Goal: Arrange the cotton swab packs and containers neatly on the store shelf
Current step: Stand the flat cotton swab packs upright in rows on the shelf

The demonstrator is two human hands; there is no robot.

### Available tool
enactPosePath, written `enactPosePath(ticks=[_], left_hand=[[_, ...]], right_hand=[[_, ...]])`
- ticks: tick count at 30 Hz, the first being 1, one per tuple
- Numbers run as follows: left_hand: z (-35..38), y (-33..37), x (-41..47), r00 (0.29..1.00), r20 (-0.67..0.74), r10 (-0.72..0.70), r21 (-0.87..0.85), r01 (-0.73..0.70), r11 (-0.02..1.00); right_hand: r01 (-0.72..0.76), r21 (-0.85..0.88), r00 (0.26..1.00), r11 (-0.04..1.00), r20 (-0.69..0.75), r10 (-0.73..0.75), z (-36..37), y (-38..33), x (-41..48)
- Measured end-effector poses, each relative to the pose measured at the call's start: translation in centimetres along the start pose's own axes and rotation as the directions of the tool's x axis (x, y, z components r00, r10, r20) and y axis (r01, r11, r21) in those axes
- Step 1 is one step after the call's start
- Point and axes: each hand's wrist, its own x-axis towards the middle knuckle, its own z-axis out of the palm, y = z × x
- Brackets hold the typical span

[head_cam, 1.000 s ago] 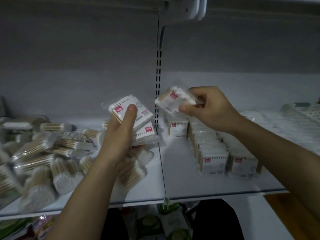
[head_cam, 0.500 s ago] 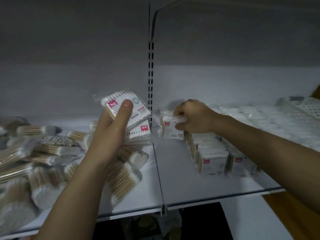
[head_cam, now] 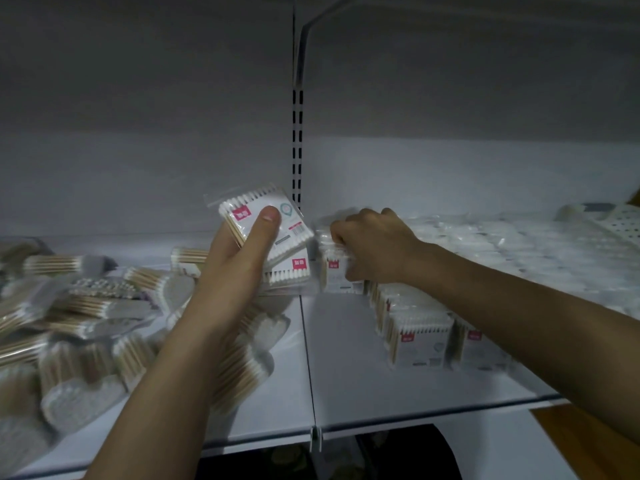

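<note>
From the head camera, the left hand [head_cam: 239, 271] is held up over the seam between two shelf sections, its grip clenched round a small stack of flat cotton swab packs [head_cam: 277, 223] — thumb pressed across the face of the top pack beside its red label, with a second pack's red label showing just beneath. The right hand [head_cam: 375, 247] is at the back of the right section, fingers curled down over the top of an upright swab pack [head_cam: 337, 277], grasping it. That pack stands on the shelf [head_cam: 346, 368] at the rear end of a row of upright packs [head_cam: 420, 339] running toward the front edge. On the left section lies a loose heap of swab packs [head_cam: 90, 306], wooden sticks pointing every way — some overlapping, some partly hidden under the left forearm. A slotted upright [head_cam: 297, 133] runs up the back wall behind the hands. At the right rear sit pale wrapped goods [head_cam: 502, 244], too blurred to name, and a white perforated tray [head_cam: 620, 225] at the far edge.
</note>
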Motion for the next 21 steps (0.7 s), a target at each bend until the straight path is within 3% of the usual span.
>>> enactPosePath(ticks=[7,11,13,15,16,17,21], left_hand=[[-0.3,-0.1,0.1,1.000,0.003,-0.008,-0.004,0.008,1.000],[-0.5,-0.3,0.0,1.000,0.014,-0.006,0.025,0.006,1.000],[-0.5,-0.3,0.0,1.000,0.027,0.007,0.053,-0.008,0.999],[-0.4,-0.2,0.1,0.998,0.049,0.047,0.076,-0.050,0.996],[-0.3,-0.2,0.1,0.995,0.061,0.079,0.099,-0.085,0.991],[-0.1,-0.2,0.1,0.989,0.086,0.119,0.130,-0.129,0.983],[0.1,-0.4,0.4,0.951,0.197,0.240,0.274,-0.288,0.917]], right_hand=[[-0.032,-0.064,0.999,0.997,-0.004,0.032,-0.1,-0.2,1.4],[-0.052,0.152,0.997,0.987,0.058,0.043,-2.0,0.3,0.6],[-0.050,0.484,0.997,0.873,-0.026,0.072,-4.3,-0.2,-0.1],[-0.036,0.820,0.991,0.572,-0.046,0.129,-6.4,-1.2,-1.1],[-0.045,0.897,0.992,0.441,-0.010,0.123,-7.1,-1.8,-1.5],[-0.046,0.919,0.995,0.390,0.010,0.094,-7.5,-2.4,-1.9],[0.054,0.928,0.997,0.369,-0.070,0.031,-6.8,-2.9,-2.5]])
